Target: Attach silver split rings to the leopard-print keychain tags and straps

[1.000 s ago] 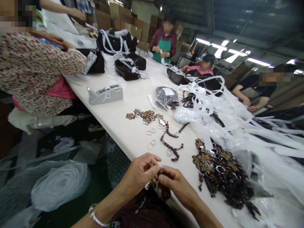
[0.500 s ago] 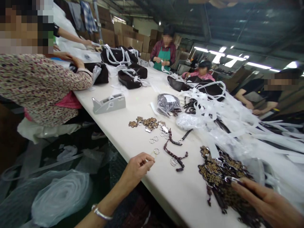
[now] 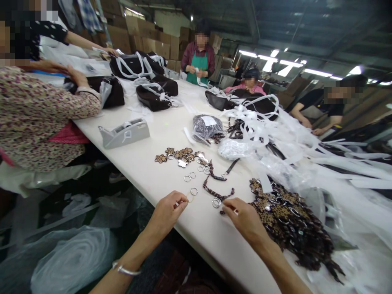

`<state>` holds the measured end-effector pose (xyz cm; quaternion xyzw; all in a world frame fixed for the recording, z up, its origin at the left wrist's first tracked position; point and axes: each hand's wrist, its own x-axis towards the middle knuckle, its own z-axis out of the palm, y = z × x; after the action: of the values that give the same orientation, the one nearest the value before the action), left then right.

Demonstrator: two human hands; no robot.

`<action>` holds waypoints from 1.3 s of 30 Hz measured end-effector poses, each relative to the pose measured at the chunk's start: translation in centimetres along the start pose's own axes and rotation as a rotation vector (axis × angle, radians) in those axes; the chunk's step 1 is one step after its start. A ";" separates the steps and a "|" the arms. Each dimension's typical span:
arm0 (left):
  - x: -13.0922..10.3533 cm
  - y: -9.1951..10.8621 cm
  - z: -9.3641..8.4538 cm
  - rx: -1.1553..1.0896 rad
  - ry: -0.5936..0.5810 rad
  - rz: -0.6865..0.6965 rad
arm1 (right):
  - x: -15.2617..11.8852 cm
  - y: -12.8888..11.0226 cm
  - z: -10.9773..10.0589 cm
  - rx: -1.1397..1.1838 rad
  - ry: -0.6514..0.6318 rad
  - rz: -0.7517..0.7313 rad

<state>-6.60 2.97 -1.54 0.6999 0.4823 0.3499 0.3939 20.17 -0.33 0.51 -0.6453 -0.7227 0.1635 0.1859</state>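
Note:
My left hand (image 3: 170, 209) is over the table's near edge, its thumb and forefinger pinched on a thin yellowish thread (image 3: 191, 199). A silver split ring (image 3: 194, 191) lies just past those fingertips. My right hand (image 3: 245, 216) is closed at the fingertips on the lower end of a dark beaded-looking strap (image 3: 222, 212), partly hidden by the fingers. Next to it lie overlapping silver rings (image 3: 216, 202) and another dark strap (image 3: 214, 191). Farther off are leopard-print flower charms (image 3: 183, 154) and more loose rings (image 3: 190, 177).
A large pile of leopard-print charms (image 3: 288, 216) lies right of my right arm. Behind are white strips (image 3: 260, 122), a bagged dark bundle (image 3: 206, 127) and a grey tape dispenser (image 3: 125, 132). Dark handbags (image 3: 156, 93) and several co-workers surround the white table (image 3: 165, 126).
My right hand has left the charm pile and moved left to the dark strap by the rings. My left hand still pinches the thread. The view has shifted slightly to the right.

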 end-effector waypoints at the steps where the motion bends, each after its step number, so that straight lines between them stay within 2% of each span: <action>1: 0.0 0.0 0.0 0.008 -0.004 0.000 | 0.5 0.0 1.0 -0.031 -0.007 -0.008; 5: 0.1 0.1 0.3 0.011 -0.022 0.002 | 1.6 0.3 3.2 -0.091 -0.023 -0.021; 9: 0.3 0.6 1.5 -0.011 -0.045 0.013 | 2.0 0.6 3.5 0.006 0.030 -0.029; 12: 0.3 1.6 2.6 -0.065 -0.064 -0.001 | 1.6 0.2 3.0 0.237 0.130 0.024; 14: 0.3 2.5 3.2 -0.119 -0.085 -0.032 | 1.1 -0.6 2.5 0.482 0.166 0.146; 18: 0.2 3.9 4.2 -0.283 -0.121 -0.135 | -0.2 -2.5 1.7 1.120 0.050 0.418; 21: 0.2 4.2 4.9 -0.515 -0.136 -0.210 | -1.0 -3.5 1.5 1.453 -0.019 0.540; 25: 0.0 4.2 5.1 -0.704 -0.137 -0.287 | -1.7 -4.1 1.6 1.582 -0.076 0.606; 30: -0.4 4.2 5.0 -0.742 -0.123 -0.318 | -2.2 -4.4 1.9 1.617 -0.091 0.627; 33: -0.9 3.9 5.0 -0.717 -0.127 -0.285 | -2.4 -4.5 2.0 1.625 -0.096 0.631; 35: -1.1 3.6 4.9 -0.664 -0.137 -0.213 | -2.5 -4.5 2.0 1.629 -0.102 0.636; 39: -1.3 2.8 4.0 -0.363 -0.137 0.136 | -2.6 -4.4 1.8 1.665 -0.204 0.639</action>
<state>-2.38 0.20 -0.94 0.6706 0.3347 0.4084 0.5210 15.72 -3.41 0.84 -0.4541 -0.1689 0.7351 0.4743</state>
